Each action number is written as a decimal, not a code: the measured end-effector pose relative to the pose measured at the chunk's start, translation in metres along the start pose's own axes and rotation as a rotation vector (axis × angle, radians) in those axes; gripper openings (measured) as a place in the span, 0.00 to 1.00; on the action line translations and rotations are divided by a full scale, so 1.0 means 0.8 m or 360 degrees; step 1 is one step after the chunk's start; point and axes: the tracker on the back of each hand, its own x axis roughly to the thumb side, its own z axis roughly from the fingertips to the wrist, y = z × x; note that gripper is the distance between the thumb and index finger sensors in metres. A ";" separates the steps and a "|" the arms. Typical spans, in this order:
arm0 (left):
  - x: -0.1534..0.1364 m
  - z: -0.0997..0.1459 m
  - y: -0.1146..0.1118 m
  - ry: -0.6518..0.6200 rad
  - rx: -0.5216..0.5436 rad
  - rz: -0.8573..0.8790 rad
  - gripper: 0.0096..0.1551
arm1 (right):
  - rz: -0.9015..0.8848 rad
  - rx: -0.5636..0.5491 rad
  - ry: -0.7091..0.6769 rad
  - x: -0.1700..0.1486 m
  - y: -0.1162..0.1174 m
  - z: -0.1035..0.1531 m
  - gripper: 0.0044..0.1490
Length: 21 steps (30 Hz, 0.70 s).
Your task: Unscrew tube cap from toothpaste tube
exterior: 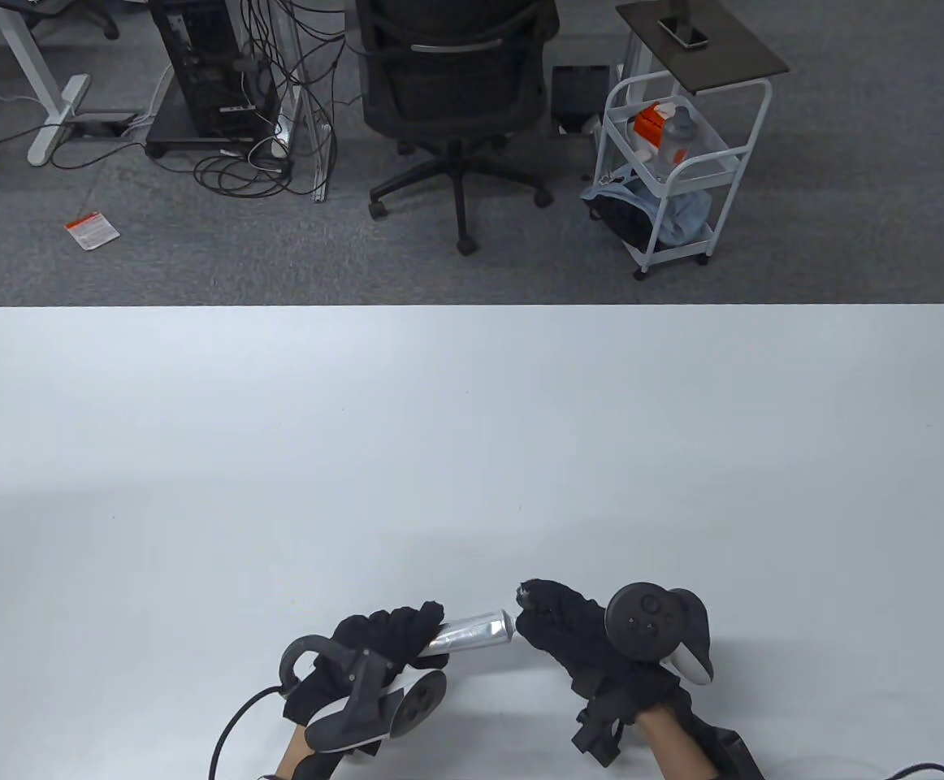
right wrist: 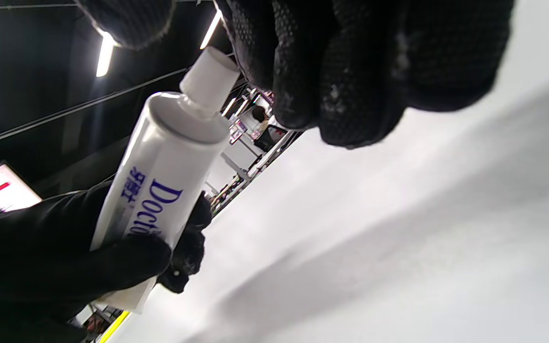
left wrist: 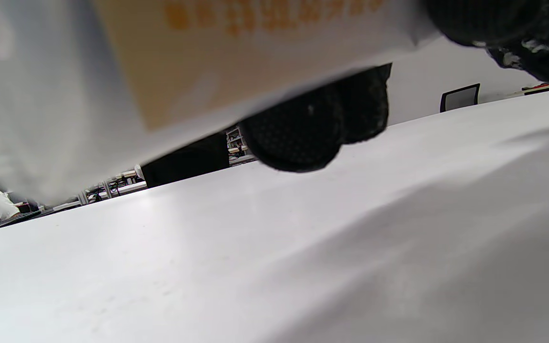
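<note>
A white toothpaste tube (exterior: 472,632) with blue print lies level above the table's near edge. My left hand (exterior: 415,624) grips its body. In the right wrist view the tube (right wrist: 160,176) points up with its small white cap (right wrist: 210,76) on the neck. My right hand (exterior: 530,608) is at the cap end. Its curled fingers (right wrist: 303,71) lie against one side of the cap, and the thumb (right wrist: 127,19) stands apart from the other side. In the left wrist view the tube (left wrist: 184,71) is a close blur, with my left fingers (left wrist: 303,128) under it.
The white table (exterior: 472,422) stretches away in front of both hands. Beyond its far edge stand an office chair (exterior: 456,89) and a white trolley (exterior: 675,162) on the floor.
</note>
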 end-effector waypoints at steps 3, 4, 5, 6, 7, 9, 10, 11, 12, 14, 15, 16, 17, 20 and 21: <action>0.000 0.000 0.000 -0.0002 -0.0002 0.0003 0.44 | -0.0012 0.0043 0.0054 -0.003 0.002 -0.002 0.36; 0.000 0.000 -0.001 -0.0004 -0.0003 0.0002 0.44 | -0.0004 0.0058 0.0046 -0.002 0.004 -0.003 0.33; 0.001 0.000 -0.001 -0.0005 -0.0003 0.0001 0.44 | 0.0006 0.0068 0.0046 -0.001 0.004 -0.004 0.31; 0.001 0.000 -0.001 -0.0009 -0.0010 -0.0004 0.44 | 0.0038 0.0084 0.0025 0.001 0.004 -0.004 0.30; 0.001 0.000 -0.001 -0.0009 -0.0018 -0.0015 0.44 | 0.0045 0.0087 0.0009 0.002 0.004 -0.004 0.29; 0.000 -0.001 -0.001 -0.0005 -0.0023 -0.0007 0.44 | 0.0031 0.0069 -0.0037 0.004 0.002 -0.004 0.30; 0.000 -0.001 -0.001 -0.0004 -0.0025 -0.0002 0.44 | 0.0030 0.0060 -0.0050 0.004 0.002 -0.004 0.30; -0.001 -0.001 -0.001 -0.0003 -0.0026 0.0007 0.44 | 0.0039 0.0043 -0.0070 0.006 0.001 -0.003 0.30; -0.001 -0.001 -0.001 -0.0002 -0.0020 0.0013 0.44 | 0.0058 0.0024 -0.0082 0.008 -0.001 -0.002 0.30; -0.002 -0.001 0.000 -0.0006 -0.0008 0.0041 0.44 | 0.0090 -0.0003 -0.0092 0.010 -0.006 0.000 0.31; -0.003 -0.001 0.001 0.0001 -0.0003 0.0057 0.44 | 0.0112 -0.0054 -0.0093 0.012 -0.011 0.002 0.31; -0.004 -0.001 0.002 0.0013 0.0014 0.0051 0.44 | 0.0131 -0.0102 -0.0080 0.012 -0.016 0.003 0.31; -0.005 -0.001 0.002 0.0018 0.0016 0.0046 0.43 | 0.0153 -0.0141 -0.0059 0.012 -0.019 0.005 0.31; -0.008 -0.001 0.002 0.0059 0.0028 0.0024 0.43 | 0.0537 -0.0271 0.0110 0.009 -0.030 0.008 0.31; -0.010 -0.001 0.002 0.0077 0.0030 0.0023 0.43 | 0.0823 -0.0294 0.0209 0.006 -0.031 0.007 0.31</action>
